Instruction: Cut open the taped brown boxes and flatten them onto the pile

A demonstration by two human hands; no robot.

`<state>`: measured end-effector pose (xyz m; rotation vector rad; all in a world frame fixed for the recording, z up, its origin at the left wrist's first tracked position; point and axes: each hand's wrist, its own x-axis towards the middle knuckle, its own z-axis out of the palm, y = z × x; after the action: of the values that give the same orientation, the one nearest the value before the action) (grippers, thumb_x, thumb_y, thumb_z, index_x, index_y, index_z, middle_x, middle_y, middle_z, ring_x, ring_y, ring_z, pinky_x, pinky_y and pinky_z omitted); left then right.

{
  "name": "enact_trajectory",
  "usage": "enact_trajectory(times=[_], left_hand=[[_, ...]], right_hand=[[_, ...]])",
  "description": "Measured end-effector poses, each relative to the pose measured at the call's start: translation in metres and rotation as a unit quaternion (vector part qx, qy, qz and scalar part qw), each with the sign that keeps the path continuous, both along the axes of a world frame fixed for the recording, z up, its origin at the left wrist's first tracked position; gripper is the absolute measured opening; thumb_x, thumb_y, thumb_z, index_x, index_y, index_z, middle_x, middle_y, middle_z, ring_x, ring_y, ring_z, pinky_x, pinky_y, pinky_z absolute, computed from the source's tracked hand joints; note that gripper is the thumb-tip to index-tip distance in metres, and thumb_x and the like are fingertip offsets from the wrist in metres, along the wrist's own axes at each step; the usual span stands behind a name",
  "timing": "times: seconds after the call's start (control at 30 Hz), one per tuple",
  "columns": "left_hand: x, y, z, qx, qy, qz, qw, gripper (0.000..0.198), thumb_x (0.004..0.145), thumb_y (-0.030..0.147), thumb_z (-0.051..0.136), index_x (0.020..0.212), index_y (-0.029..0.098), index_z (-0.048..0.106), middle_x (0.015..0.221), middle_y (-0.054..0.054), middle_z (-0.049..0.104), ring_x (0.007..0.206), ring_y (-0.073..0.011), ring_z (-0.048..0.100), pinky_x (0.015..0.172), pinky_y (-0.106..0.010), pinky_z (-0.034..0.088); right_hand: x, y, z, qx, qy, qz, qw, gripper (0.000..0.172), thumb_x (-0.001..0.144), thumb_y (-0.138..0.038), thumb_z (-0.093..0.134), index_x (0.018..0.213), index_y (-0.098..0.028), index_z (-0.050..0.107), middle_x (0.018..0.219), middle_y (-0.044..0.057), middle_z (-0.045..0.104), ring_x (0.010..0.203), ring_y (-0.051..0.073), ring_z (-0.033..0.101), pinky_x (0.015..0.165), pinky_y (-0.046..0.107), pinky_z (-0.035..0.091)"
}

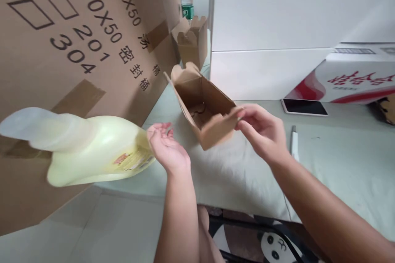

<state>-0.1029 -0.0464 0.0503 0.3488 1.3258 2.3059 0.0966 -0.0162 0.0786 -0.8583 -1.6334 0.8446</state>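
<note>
My right hand (265, 131) pinches the near end flap of a small brown cardboard box (200, 111) between thumb and fingertips. The box has its top open, and a thin dark curved thing lies inside. My left hand (168, 148) is apart from the box, palm up, with fingers spread and loosely bent. It overlaps the right end of a large pale yellow plastic bottle (98, 148) with a yellow label and a whitish cap; whether they touch I cannot tell.
A large printed carton (123, 78) stands at left. Behind are another small open box (191, 45) and a water bottle (187, 0). White boxes (271, 20) line the back. A phone (305, 107) and white cutter-like tool (294, 144) lie right on the pale green cloth (345, 152).
</note>
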Motion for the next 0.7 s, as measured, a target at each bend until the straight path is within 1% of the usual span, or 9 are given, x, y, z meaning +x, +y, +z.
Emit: enact_trajectory(times=[0.03,0.1,0.17,0.23,0.33,0.47,0.57,0.63,0.7], left_hand=[[0.005,0.003,-0.002,-0.001,0.004,-0.014,1.0,0.012,0.088,0.036,0.054,0.09,0.025,0.059,0.099,0.0,0.063,0.103,-0.0146,0.064,0.085,-0.024,0.047],[0.017,0.008,-0.005,0.012,0.009,-0.091,0.996,0.018,0.089,0.041,0.057,0.098,0.026,0.063,0.112,-0.003,0.068,0.116,-0.0172,0.064,0.093,-0.026,0.049],[0.033,0.013,-0.005,0.03,0.017,-0.189,0.981,0.029,0.089,0.05,0.059,0.103,0.025,0.065,0.115,-0.006,0.071,0.118,-0.0221,0.067,0.096,-0.031,0.052],[0.05,0.016,-0.005,0.033,0.031,-0.245,0.968,0.039,0.087,0.057,0.062,0.109,0.024,0.067,0.112,-0.008,0.074,0.115,-0.0256,0.07,0.095,-0.035,0.055],[0.073,0.021,-0.005,0.031,0.059,-0.257,0.964,0.042,0.083,0.056,0.067,0.111,0.024,0.071,0.105,-0.007,0.076,0.106,-0.0253,0.072,0.093,-0.035,0.057],[0.091,0.026,-0.011,0.029,0.154,-0.271,0.95,0.033,0.087,0.052,0.065,0.093,0.022,0.078,0.102,-0.007,0.078,0.104,-0.0231,0.072,0.097,-0.033,0.055],[0.096,0.029,-0.017,0.035,0.241,-0.265,0.933,0.039,0.091,0.056,0.062,0.083,0.021,0.079,0.096,-0.008,0.078,0.102,-0.0227,0.071,0.101,-0.034,0.054],[0.095,0.032,-0.022,0.033,0.299,-0.239,0.923,0.045,0.092,0.062,0.061,0.078,0.022,0.076,0.088,-0.007,0.076,0.096,-0.0232,0.071,0.096,-0.036,0.055],[0.093,0.033,-0.028,0.006,0.339,-0.222,0.914,0.045,0.091,0.064,0.064,0.077,0.022,0.073,0.084,-0.006,0.073,0.089,-0.0226,0.07,0.088,-0.036,0.057]], right_hand=[[0.024,-0.014,0.004,0.014,-0.016,-0.003,1.0,0.002,0.093,-0.022,0.071,0.091,-0.022,0.071,0.103,0.007,0.077,0.087,0.019,0.071,0.073,0.032,0.057],[0.069,-0.039,0.007,0.038,-0.035,-0.019,0.998,0.007,0.093,-0.019,0.072,0.089,-0.023,0.07,0.099,0.007,0.076,0.087,0.018,0.072,0.067,0.03,0.055],[0.105,-0.056,0.006,0.054,-0.04,-0.053,0.996,0.009,0.094,-0.018,0.072,0.089,-0.024,0.069,0.099,0.008,0.076,0.086,0.018,0.073,0.062,0.029,0.053],[0.13,-0.064,-0.002,0.062,-0.032,-0.079,0.994,0.007,0.095,-0.018,0.071,0.093,-0.025,0.069,0.092,0.007,0.074,0.089,0.021,0.074,0.062,0.031,0.054],[0.153,-0.062,-0.019,0.073,-0.036,-0.108,0.991,0.014,0.096,-0.019,0.068,0.107,-0.027,0.07,0.08,0.004,0.069,0.089,0.024,0.074,0.064,0.033,0.056],[0.163,-0.055,-0.046,0.1,-0.117,-0.165,0.974,0.014,0.097,-0.024,0.065,0.104,-0.027,0.077,0.119,0.011,0.067,0.078,0.017,0.063,0.065,0.036,0.055],[0.163,-0.053,-0.065,0.1,-0.118,-0.206,0.966,0.015,0.092,-0.032,0.073,0.106,-0.028,0.076,0.126,0.01,0.052,0.1,0.023,0.06,0.08,0.042,0.057],[0.161,-0.053,-0.074,0.078,-0.069,-0.2,0.974,0.043,0.088,-0.038,0.077,0.129,-0.035,0.065,0.133,0.01,0.048,0.121,0.029,0.056,0.093,0.048,0.058],[0.16,-0.053,-0.081,0.057,-0.015,-0.137,0.989,0.075,0.092,-0.038,0.074,0.156,-0.045,0.036,0.144,0.01,0.049,0.132,0.03,0.055,0.102,0.053,0.057]])
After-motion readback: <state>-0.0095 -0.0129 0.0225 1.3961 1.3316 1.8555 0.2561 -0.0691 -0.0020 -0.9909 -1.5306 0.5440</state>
